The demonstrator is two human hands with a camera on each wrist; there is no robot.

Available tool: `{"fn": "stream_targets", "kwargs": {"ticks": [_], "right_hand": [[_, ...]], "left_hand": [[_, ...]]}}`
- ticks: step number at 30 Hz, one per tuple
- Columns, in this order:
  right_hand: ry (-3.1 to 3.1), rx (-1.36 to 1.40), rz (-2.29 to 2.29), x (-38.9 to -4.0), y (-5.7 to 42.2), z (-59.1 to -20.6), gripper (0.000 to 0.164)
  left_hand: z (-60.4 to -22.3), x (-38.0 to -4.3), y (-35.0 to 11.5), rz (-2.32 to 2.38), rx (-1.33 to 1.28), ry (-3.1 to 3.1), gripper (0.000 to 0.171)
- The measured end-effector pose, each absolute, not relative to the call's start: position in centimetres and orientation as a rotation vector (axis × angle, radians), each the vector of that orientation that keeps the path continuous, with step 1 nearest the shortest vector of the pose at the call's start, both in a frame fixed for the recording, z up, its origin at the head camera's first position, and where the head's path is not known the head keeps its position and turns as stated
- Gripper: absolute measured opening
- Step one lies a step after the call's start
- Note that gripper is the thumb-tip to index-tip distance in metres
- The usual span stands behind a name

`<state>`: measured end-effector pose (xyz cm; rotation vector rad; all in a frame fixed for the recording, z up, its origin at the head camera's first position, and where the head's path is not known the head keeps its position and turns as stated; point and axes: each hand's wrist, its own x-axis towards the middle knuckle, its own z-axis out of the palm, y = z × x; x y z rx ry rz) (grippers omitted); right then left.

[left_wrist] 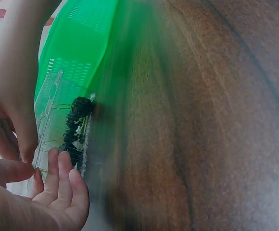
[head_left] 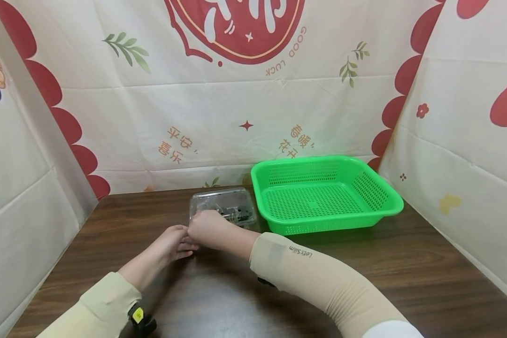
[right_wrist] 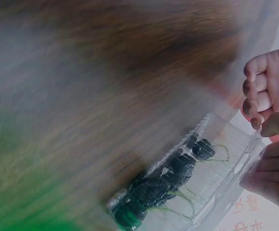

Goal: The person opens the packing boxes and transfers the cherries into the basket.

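A clear plastic box (head_left: 219, 197) with dark, bumpy pieces (left_wrist: 77, 118) inside sits on the table. Thin green stems run from the pieces, whose kind I cannot tell for certain. My right hand (head_left: 211, 228) grips the box's near left corner, thumb and fingers on either side of the rim in the right wrist view. Just beside it, my left hand (head_left: 175, 241) pinches at the same corner between thumb and index finger. Its other fingers (left_wrist: 65, 180) stretch out loosely in front of the box wall. The exact grip points are partly covered by the hands.
A green perforated basket (head_left: 279, 224) stands close to the right of the box. Both rest on a dark wooden table (head_left: 219, 300). Printed white cloth (head_left: 219, 108) rises at the back and along both sides.
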<state>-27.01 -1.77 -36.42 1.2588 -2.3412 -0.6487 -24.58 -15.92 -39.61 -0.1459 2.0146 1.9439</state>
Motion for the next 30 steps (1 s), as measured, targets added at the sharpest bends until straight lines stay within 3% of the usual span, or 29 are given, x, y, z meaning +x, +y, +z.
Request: {"fn": "stream_targets", "kwargs": {"ticks": [10,15,30], "right_hand": [[-2.297,1.316,-0.650,-26.89,-1.83,-36.45,0.030],[-2.330,1.362,-0.675,-26.77,-1.93,-36.35,0.018],[-2.308,1.440,-0.807,-26.75,-2.50,-36.52,0.023]], "left_hand": [[-39.42,-24.57,-16.17,1.932,-0.110,1.997,0.015],[-39.57,-24.65,-16.13,1.946,-0.103,1.986,0.013],[-39.36,-24.63,-15.74,2.006,-0.135,1.931,0.009]]}}
